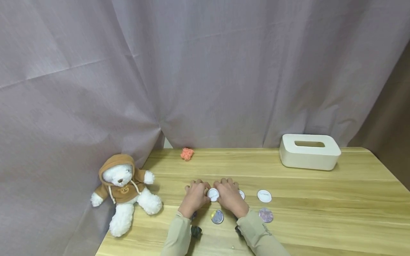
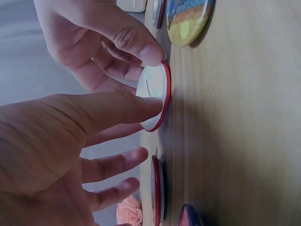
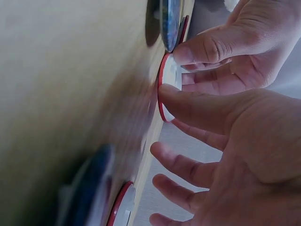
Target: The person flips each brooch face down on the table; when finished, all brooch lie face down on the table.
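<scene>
A round white-backed badge (image 1: 213, 194) with a red rim, tilted in the wrist views, is held between both hands just above the table. My left hand (image 1: 196, 196) pinches its left edge, the thumb on the white face (image 2: 146, 89). From the other side my right hand (image 1: 230, 195) pinches it with thumb and finger, the other fingers spread in the right wrist view. Another white badge (image 1: 242, 194) lies beside the right hand, partly hidden by it. A colourful badge (image 1: 217, 216) lies in front of the hands, and a dark one (image 1: 193, 216) is partly covered by the left wrist.
On the wooden table (image 1: 320, 206), a white badge (image 1: 264, 196) and a purple badge (image 1: 266, 215) lie to the right. A white tissue box (image 1: 310, 152) stands at the back right. A coral flower-like object (image 1: 187, 154) is at the back; a plush bear (image 1: 123, 192) sits left.
</scene>
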Motion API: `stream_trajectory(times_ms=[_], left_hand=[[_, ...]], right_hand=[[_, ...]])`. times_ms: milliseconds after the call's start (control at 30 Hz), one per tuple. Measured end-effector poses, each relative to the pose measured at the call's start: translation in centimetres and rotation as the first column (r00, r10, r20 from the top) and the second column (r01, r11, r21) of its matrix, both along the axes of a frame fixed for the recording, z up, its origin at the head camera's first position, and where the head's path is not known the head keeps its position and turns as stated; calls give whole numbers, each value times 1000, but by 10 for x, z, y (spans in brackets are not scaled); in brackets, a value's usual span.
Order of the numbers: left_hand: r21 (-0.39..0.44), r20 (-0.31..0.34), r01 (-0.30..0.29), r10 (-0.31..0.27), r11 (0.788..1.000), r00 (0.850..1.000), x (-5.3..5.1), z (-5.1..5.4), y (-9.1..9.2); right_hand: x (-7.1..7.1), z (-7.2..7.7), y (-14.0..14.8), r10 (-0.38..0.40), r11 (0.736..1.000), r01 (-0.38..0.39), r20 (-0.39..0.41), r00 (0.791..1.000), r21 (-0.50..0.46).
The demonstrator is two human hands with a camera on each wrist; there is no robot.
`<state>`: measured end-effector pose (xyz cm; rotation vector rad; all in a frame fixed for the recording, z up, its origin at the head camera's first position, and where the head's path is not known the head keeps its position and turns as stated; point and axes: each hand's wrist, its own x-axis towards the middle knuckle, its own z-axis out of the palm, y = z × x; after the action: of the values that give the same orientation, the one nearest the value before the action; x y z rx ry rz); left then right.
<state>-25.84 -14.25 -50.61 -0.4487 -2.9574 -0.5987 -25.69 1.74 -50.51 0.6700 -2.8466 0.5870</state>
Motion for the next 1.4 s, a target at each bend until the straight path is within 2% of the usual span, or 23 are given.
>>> stream_trajectory(times_ms=[133, 300, 500, 667, 900, 1133, 1400], left_hand=[[-3, 19, 4, -4, 1000, 1000, -1, 3, -2], [-15, 16, 16, -16, 1000, 1000, -2, 3, -2], [-42, 5, 27, -26, 999, 1000, 2, 3, -1], [-4, -4, 40, -40, 999, 999, 3, 2, -4], [55, -19, 43, -42, 998, 999, 1, 3, -16], [30, -45, 31, -29, 999, 999, 2, 7, -31], [17, -22, 4, -4, 1000, 1000, 3, 11, -50]], right_hand=[[0, 3, -1, -2, 1000, 2, 40, 999, 18], [0, 4, -1, -14, 998, 12, 37, 999, 56], [2, 4, 3, -10, 998, 7, 45, 999, 63], [4, 4, 4, 22, 999, -25, 61, 998, 40], [1, 14, -1, 45, 998, -48, 88, 995, 28], [-7, 23, -8, 53, 998, -56, 65, 996, 41], [-12, 25, -23, 120, 992, -121, 39, 992, 30]])
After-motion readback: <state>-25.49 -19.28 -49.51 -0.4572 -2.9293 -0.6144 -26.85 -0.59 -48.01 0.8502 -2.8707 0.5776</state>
